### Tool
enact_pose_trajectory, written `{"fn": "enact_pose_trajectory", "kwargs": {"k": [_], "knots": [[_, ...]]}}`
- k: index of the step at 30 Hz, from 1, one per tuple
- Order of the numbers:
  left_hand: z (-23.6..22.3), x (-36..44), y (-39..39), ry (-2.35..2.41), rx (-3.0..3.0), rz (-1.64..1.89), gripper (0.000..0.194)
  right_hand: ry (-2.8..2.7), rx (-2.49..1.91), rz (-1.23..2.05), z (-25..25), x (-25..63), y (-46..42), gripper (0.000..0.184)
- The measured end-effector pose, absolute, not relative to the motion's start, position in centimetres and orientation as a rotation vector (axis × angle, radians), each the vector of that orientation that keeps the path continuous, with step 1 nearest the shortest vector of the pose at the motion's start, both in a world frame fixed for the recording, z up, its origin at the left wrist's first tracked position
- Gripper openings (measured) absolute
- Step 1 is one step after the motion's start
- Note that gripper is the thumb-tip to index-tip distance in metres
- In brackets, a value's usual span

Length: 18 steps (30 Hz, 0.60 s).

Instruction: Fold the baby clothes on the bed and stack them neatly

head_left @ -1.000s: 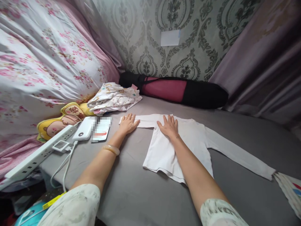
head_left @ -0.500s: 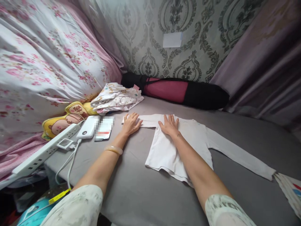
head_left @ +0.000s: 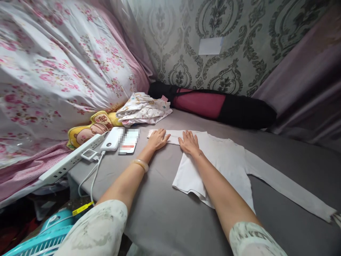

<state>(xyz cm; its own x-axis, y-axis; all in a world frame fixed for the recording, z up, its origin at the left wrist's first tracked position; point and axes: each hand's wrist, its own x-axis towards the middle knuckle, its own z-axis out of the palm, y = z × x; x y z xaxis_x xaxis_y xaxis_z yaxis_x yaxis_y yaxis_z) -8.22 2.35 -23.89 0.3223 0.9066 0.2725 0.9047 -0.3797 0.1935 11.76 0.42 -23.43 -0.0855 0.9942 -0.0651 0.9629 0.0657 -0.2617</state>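
Note:
A white long-sleeved shirt (head_left: pixel 223 156) lies spread on the grey sheet (head_left: pixel 154 213), its right-hand sleeve stretched out toward the right edge. My left hand (head_left: pixel 158 139) rests flat on the left-hand sleeve near its cuff, fingers spread. Beside it, my right hand (head_left: pixel 189 143) presses flat where that sleeve meets the body of the shirt, with its fingers apart. My right forearm covers part of the shirt's lower front.
Left of my hands are a phone (head_left: pixel 129 141), a white power bank (head_left: pixel 113 139) with cables and a power strip (head_left: pixel 71 158). Behind lie folded patterned clothes (head_left: pixel 144 108), a yellow cushion (head_left: pixel 87 133) and a long black-and-red bag (head_left: pixel 202 103). A turquoise fan (head_left: pixel 50 234) stands lower left.
My right hand has slid left across the shirt, from its upper body to the sleeve's base. My left hand stays on the sleeve by the cuff. The view has turned slightly left.

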Motion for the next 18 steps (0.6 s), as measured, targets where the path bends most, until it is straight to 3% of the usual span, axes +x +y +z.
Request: {"fn": "enact_pose_trajectory", "kwargs": {"k": [12,18], "knots": [[-24.7,-8.6,2.7,1.686,2.568,0.564,0.049,-2.024,-1.804,0.581,-22.2,13.9,-0.9,0.065],[-24.6,-8.7,2.7,1.659,2.619,0.467,0.051,-2.045,-2.038,0.461,-21.3,19.7,-7.5,0.064]]}}
